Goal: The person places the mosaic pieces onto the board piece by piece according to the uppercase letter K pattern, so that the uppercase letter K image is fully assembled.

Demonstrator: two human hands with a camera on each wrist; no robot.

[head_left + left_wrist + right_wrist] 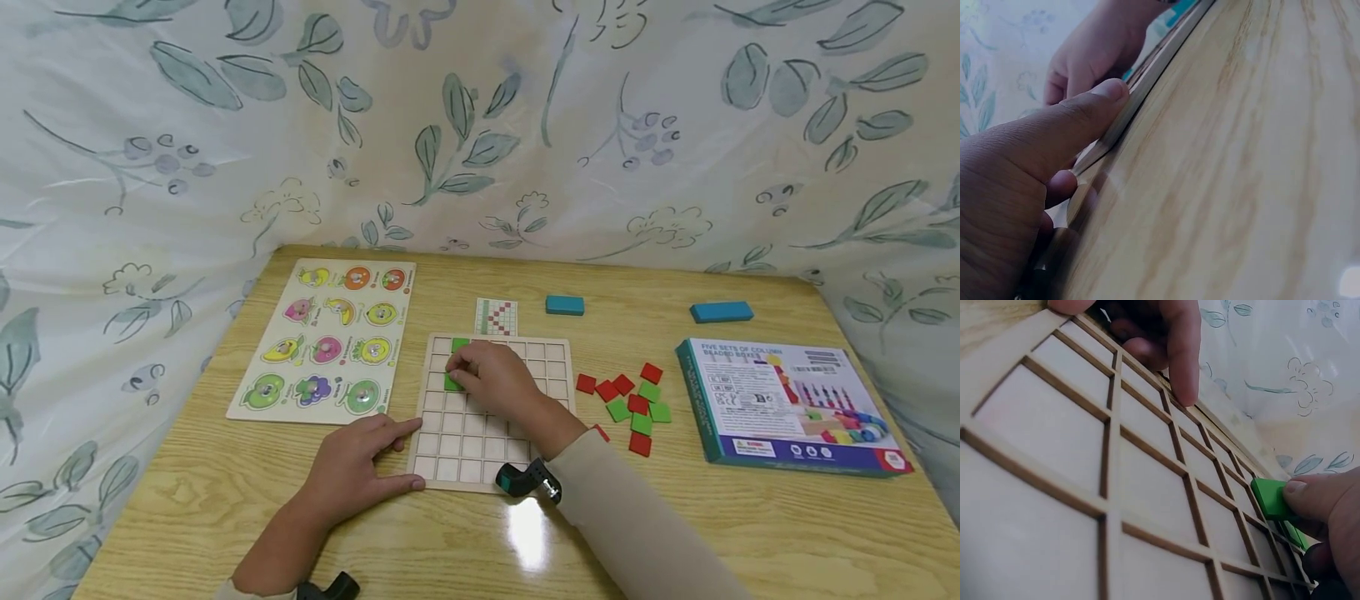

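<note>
A wooden grid board (450, 450) lies in the middle of the table. My right hand (491, 377) reaches over it and pinches a green square tile (452, 382) at a cell near the board's far left; in the right wrist view the green tile (1270, 498) sits tilted on the grid board (1085, 456) under my thumb. Another green tile (460, 344) lies in the top row. My left hand (360, 467) rests flat on the table, fingers straight, pressing the board's left near edge (1116, 134).
Loose red and green tiles (633, 400) lie right of the board. A fruit puzzle board (330, 342) is at the left, a boxed bead set (787, 404) at the right. Two teal blocks (564, 305) and a pattern card (496, 317) sit behind. Leaf-print cloth surrounds the table.
</note>
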